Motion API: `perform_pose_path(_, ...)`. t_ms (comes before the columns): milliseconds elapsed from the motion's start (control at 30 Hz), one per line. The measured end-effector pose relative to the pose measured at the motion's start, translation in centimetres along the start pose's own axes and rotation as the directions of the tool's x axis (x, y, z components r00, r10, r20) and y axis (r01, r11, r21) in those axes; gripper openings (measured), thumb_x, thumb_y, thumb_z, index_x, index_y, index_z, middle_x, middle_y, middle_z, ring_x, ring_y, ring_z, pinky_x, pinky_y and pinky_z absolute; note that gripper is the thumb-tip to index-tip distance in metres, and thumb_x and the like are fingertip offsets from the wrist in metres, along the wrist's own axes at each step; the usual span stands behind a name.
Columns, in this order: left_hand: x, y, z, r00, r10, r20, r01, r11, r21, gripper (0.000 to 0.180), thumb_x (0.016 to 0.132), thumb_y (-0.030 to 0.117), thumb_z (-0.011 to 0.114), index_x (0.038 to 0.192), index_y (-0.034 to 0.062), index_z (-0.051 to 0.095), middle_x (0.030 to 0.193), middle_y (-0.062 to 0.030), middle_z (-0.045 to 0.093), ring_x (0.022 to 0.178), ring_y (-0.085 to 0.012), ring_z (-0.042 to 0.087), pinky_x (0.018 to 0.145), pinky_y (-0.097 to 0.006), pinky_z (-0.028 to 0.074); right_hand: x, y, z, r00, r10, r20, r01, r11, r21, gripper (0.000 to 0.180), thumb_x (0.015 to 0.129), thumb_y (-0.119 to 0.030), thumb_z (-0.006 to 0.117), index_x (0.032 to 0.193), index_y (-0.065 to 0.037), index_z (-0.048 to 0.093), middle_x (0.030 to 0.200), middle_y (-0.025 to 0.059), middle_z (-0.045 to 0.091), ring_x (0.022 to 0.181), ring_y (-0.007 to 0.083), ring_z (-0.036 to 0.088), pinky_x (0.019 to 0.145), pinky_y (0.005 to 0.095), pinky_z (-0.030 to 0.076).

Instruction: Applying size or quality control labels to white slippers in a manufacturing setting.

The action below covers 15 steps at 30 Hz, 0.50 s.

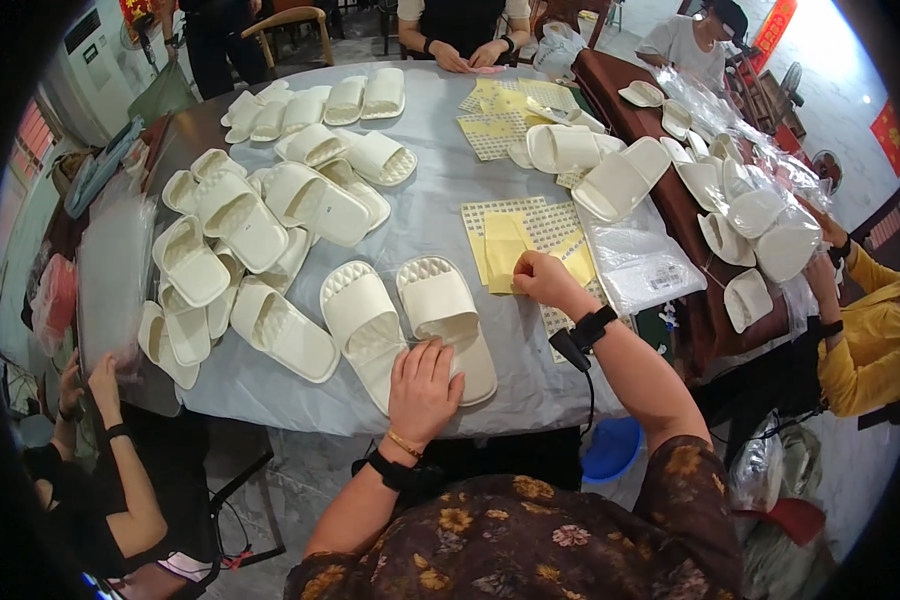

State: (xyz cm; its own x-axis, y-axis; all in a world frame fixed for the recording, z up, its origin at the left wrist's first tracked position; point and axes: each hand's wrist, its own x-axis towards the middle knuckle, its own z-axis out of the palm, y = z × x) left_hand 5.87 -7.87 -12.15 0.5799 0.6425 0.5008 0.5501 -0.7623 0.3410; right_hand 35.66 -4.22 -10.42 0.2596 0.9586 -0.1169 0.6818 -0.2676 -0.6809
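A pair of cream slippers lies side by side at the table's near edge, the left slipper (362, 315) and the right slipper (438, 300) with toes pointing away from me. My left hand (426, 388) rests across their inner soles, fingers stretched out and holding nothing. Over a yellow sticker sheet (504, 240) to the right, my right hand (555, 280) has thumb and forefinger pinched together at the paper. Whatever is between those fingertips is too small to make out. Another sheet (547, 222) with rows of small printed labels lies beneath.
Many cream slippers (240, 215) are heaped on the left of the table (430, 180). A plastic-wrapped packet (642, 265) lies right of the sheets. Beyond it, a brown surface (610, 85) carries more slippers and clear bags. Co-workers sit left, right and across. A blue basin (612, 448) stands below.
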Motion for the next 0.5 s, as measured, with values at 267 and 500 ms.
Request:
perform_pose_path(267,-0.1,-0.1,0.0,1.0,-0.005,0.025,0.006,1.0,-0.004,0.041,0.082,0.023,0.068,0.117,0.0023,0.062,0.122,-0.0124,0.062,0.119,-0.0289,0.053,0.105,-0.044,0.037,0.7,0.5,0.8,0.99,-0.133,-0.055,0.125,0.983,-0.135,0.015,0.081,-0.013,0.062,0.086,0.001,0.065,0.079,0.0205,0.069,0.075,0.037,0.067,0.07,0.0427,0.053)
perform_pose_path(500,0.0,0.0,0.0,1.0,-0.005,0.021,0.005,1.0,0.002,0.043,0.081,0.022,0.068,0.118,0.0021,0.062,0.123,-0.0124,0.061,0.119,-0.0291,0.053,0.105,-0.044,0.036,0.8,0.6,1.2,0.984,-0.149,-0.095,0.134,0.979,-0.152,0.014,0.082,-0.012,0.06,0.083,0.002,0.063,0.078,0.022,0.067,0.077,0.0408,0.064,0.071,0.0462,0.051)
